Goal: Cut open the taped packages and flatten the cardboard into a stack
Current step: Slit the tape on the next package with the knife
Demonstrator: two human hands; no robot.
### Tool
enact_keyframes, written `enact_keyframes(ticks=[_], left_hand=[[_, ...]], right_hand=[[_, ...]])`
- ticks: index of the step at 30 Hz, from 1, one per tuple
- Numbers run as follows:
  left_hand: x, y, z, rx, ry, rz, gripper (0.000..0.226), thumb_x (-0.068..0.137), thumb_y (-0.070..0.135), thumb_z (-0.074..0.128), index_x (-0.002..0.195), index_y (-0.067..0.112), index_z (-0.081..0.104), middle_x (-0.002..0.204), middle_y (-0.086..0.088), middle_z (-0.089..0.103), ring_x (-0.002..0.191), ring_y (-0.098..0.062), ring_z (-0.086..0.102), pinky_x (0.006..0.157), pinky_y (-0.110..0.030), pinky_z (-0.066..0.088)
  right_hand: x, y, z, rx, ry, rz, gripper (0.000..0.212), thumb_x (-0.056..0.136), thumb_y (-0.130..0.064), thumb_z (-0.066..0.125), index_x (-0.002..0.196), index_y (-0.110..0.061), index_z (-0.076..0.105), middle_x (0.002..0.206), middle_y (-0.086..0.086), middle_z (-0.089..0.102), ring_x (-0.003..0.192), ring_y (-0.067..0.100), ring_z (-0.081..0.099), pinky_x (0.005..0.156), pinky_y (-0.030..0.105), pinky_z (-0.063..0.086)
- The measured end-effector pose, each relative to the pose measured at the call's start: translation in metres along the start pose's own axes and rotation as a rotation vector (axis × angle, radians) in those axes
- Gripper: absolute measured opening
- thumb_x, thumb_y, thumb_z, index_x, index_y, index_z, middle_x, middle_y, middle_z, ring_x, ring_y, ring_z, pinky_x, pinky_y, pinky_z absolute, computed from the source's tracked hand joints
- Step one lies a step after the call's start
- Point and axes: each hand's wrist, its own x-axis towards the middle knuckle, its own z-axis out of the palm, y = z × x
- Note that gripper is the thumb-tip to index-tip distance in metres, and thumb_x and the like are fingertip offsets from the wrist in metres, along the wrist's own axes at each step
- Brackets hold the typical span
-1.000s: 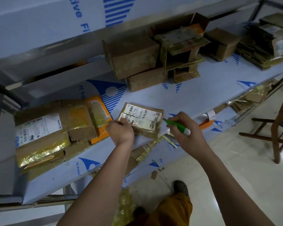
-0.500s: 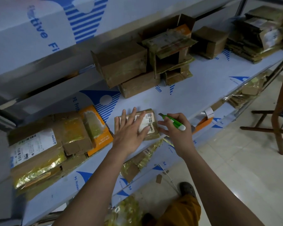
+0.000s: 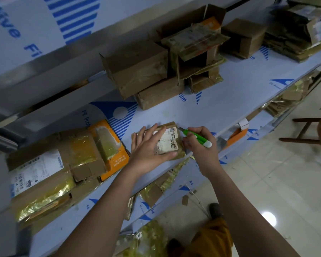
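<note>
**A:** Start with the big stuff. Why is it laid out like this?

**B:** As I read it, the long table [image 3: 220, 93] is split by job. Opened boxes [image 3: 143, 71] sit along the back, apparently waiting to be flattened. The sealed parcels [image 3: 50, 169] wait at my left. A flattened stack [image 3: 293, 36] builds at the far right end. The front middle seems kept as cutting space.

**A:** And the package I'm on?

**B:** The small taped package [image 3: 170, 143] lies flat near the front edge, between my hands. My left hand [image 3: 148, 147] is spread flat on top, fingers straight, pressing it down, I'd say so it can't slide under the blade. My right hand [image 3: 197, 143] is curled round the green utility knife [image 3: 196, 136], tip at the package's far right corner, probably about to run along the seam on that side.

**A:** What can't you make out?

**B:** The blade tip is too small to tell whether it's in the tape yet. My left palm hides most of the label. The lower shelf [image 3: 278, 102] holds cardboard and yellowish tape scraps, half hidden. The left parcels are blurred.
</note>
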Motion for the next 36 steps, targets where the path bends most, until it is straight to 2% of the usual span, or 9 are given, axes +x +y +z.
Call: enact_keyframes(ticks=[7,10,16,18,24,27,30,33,36], left_hand=[[0.004,-0.006,-0.001,-0.051,-0.017,0.020,0.083,0.081,0.055,0.071,0.150,0.047,0.024,0.159,0.025,0.007,0.145,0.002,-0.015,0.111,-0.029,-0.023],[0.005,-0.006,0.000,-0.044,-0.008,0.020,0.081,0.082,0.055,0.069,0.149,0.047,0.025,0.160,0.024,0.009,0.145,0.000,-0.014,0.112,-0.030,-0.022],[0.005,-0.006,0.000,-0.021,-0.007,0.015,0.080,0.083,0.055,0.067,0.150,0.045,0.025,0.160,0.022,0.009,0.146,-0.003,-0.014,0.114,-0.033,-0.021],[0.006,-0.005,0.000,-0.019,-0.014,0.011,0.080,0.083,0.056,0.067,0.151,0.045,0.025,0.160,0.022,0.009,0.147,-0.004,-0.015,0.114,-0.034,-0.021],[0.009,-0.003,-0.002,-0.008,-0.052,-0.011,0.082,0.082,0.057,0.067,0.151,0.044,0.025,0.161,0.022,0.007,0.147,-0.005,-0.016,0.114,-0.035,-0.021],[0.010,-0.002,-0.004,-0.015,-0.071,-0.017,0.085,0.080,0.057,0.069,0.151,0.044,0.024,0.160,0.023,0.005,0.146,-0.004,-0.018,0.112,-0.033,-0.022],[0.010,-0.001,-0.005,-0.024,-0.085,-0.024,0.085,0.081,0.055,0.069,0.151,0.044,0.024,0.160,0.023,0.004,0.146,-0.004,-0.018,0.112,-0.032,-0.022],[0.010,-0.001,-0.005,-0.025,-0.087,-0.024,0.084,0.081,0.054,0.069,0.151,0.044,0.023,0.160,0.023,0.003,0.146,-0.004,-0.019,0.112,-0.031,-0.023],[0.010,-0.002,-0.005,-0.024,-0.092,-0.023,0.085,0.081,0.055,0.069,0.151,0.045,0.023,0.160,0.024,0.003,0.145,-0.003,-0.019,0.111,-0.030,-0.024]], right_hand=[[0.001,0.001,0.001,-0.039,-0.023,-0.047,0.010,0.096,-0.007,0.058,0.096,-0.014,0.065,0.090,0.012,0.068,0.086,0.033,0.068,0.074,0.050,0.057],[0.005,0.001,-0.001,-0.017,-0.027,-0.014,0.014,0.096,-0.002,0.055,0.091,-0.010,0.065,0.082,0.012,0.065,0.077,0.026,0.065,0.072,0.044,0.055],[0.003,0.001,-0.004,0.035,-0.044,0.008,0.016,0.097,0.001,0.053,0.087,-0.007,0.063,0.082,0.014,0.062,0.076,0.020,0.064,0.072,0.034,0.056],[0.001,0.001,-0.005,0.025,-0.051,0.002,0.016,0.096,0.001,0.053,0.087,-0.007,0.063,0.083,0.013,0.062,0.078,0.022,0.065,0.074,0.036,0.058],[-0.009,0.003,-0.012,-0.071,-0.094,-0.053,0.011,0.091,-0.007,0.057,0.085,-0.011,0.064,0.082,0.005,0.065,0.087,0.036,0.067,0.080,0.058,0.057],[-0.016,0.002,-0.016,-0.076,-0.117,-0.062,0.010,0.086,-0.013,0.056,0.083,-0.017,0.065,0.084,0.003,0.066,0.090,0.035,0.068,0.082,0.056,0.057],[-0.019,0.001,-0.020,-0.047,-0.139,-0.037,0.007,0.084,-0.013,0.056,0.083,-0.011,0.062,0.082,0.000,0.065,0.093,0.035,0.068,0.083,0.048,0.060],[-0.021,0.000,-0.022,-0.012,-0.154,-0.007,0.014,0.092,0.000,0.055,0.082,-0.008,0.061,0.080,-0.006,0.064,0.098,0.039,0.066,0.085,0.041,0.060],[-0.023,-0.002,-0.024,0.036,-0.164,0.033,0.021,0.086,-0.005,0.059,0.073,-0.020,0.067,0.086,0.010,0.065,0.099,0.039,0.067,0.086,0.042,0.059]])
